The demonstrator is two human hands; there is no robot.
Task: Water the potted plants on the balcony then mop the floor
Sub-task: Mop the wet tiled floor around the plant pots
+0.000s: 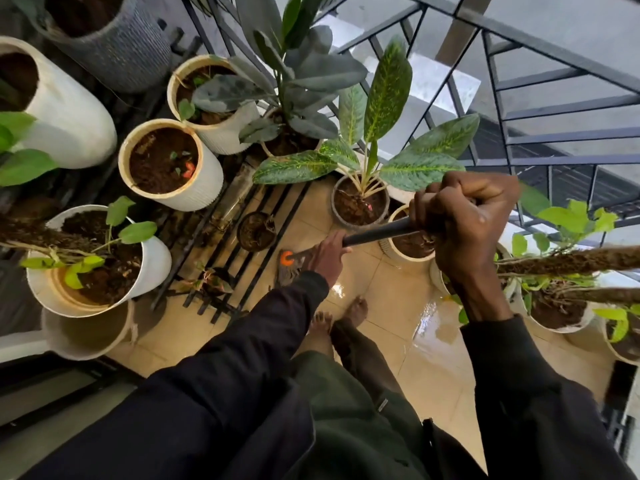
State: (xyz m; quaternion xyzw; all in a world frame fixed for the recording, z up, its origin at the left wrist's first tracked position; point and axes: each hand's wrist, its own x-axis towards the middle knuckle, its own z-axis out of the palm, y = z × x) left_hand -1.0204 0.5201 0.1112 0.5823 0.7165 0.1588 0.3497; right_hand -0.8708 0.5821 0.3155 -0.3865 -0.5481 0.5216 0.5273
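Observation:
I hold a mop by its dark handle [377,234] with both hands. My right hand [464,220] grips the upper end of the handle. Lower down, my left hand [327,258] grips the handle just above the mop head [289,266], which has an orange collar and grey strands and rests on the wet beige tiled floor [426,344]. Potted plants ring the floor: white pots [207,174] with dark soil on the left and a variegated-leaf plant [360,199] straight ahead.
A black slatted stand [242,251] lies on the floor left of the mop head, with small pots on it. The metal balcony railing [554,109] closes the far and right sides. More pots [554,306] crowd the right. My bare feet [339,320] stand mid-floor.

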